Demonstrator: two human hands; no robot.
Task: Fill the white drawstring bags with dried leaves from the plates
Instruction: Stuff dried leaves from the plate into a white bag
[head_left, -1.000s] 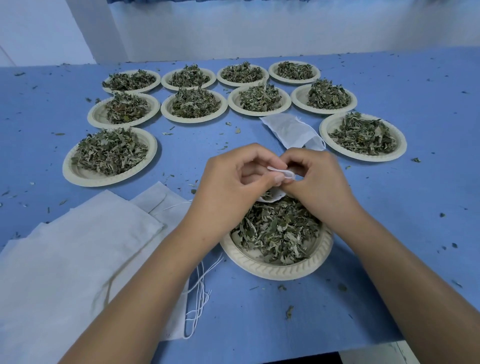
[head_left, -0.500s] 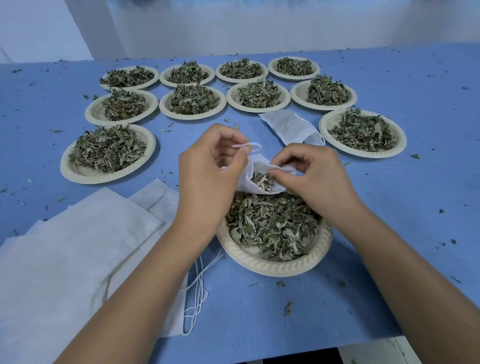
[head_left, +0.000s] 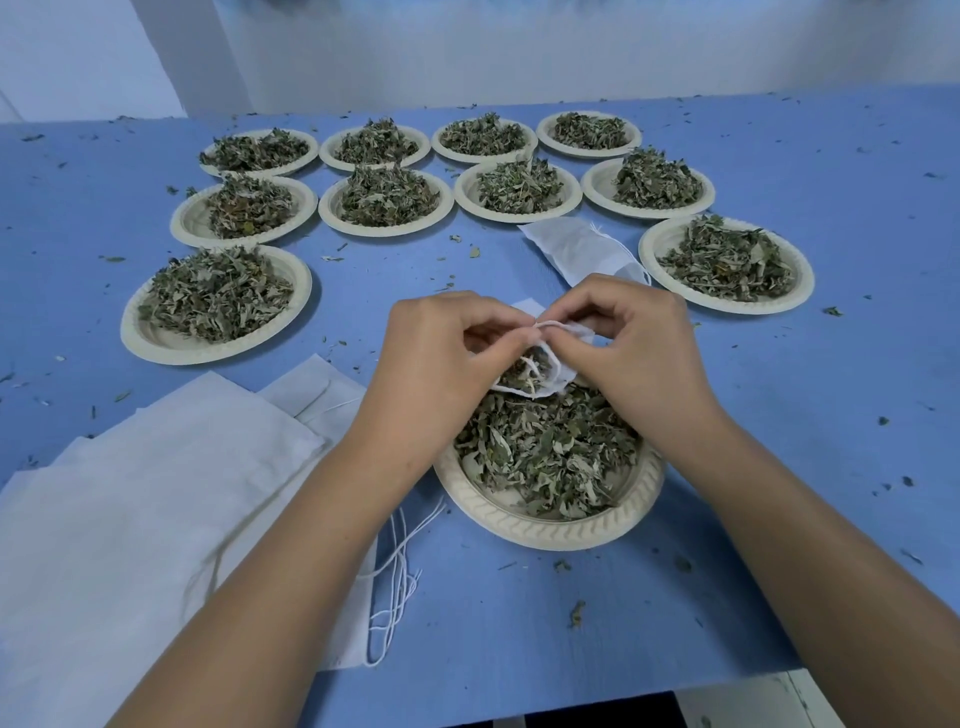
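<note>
In progress: we count one filled bag (head_left: 582, 249) lying on the tabletop (head_left: 831, 415), a second bag (head_left: 535, 371) part-filled over the near plate (head_left: 550, 525), both hands (head_left: 441, 358) (head_left: 639, 343) pinching its drawstring (head_left: 550, 326); ten plates (head_left: 215, 304) full, empty bags (head_left: 156, 509) stacked left.

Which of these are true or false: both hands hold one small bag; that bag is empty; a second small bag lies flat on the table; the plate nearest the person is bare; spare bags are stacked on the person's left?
1. Both the left hand and the right hand hold one small bag. True.
2. That bag is empty. False: dried leaves show in its mouth.
3. A second bag lies flat on the table. True.
4. The nearest plate is bare. False: leaves cover it.
5. Spare bags are stacked on the person's left. True.
</note>
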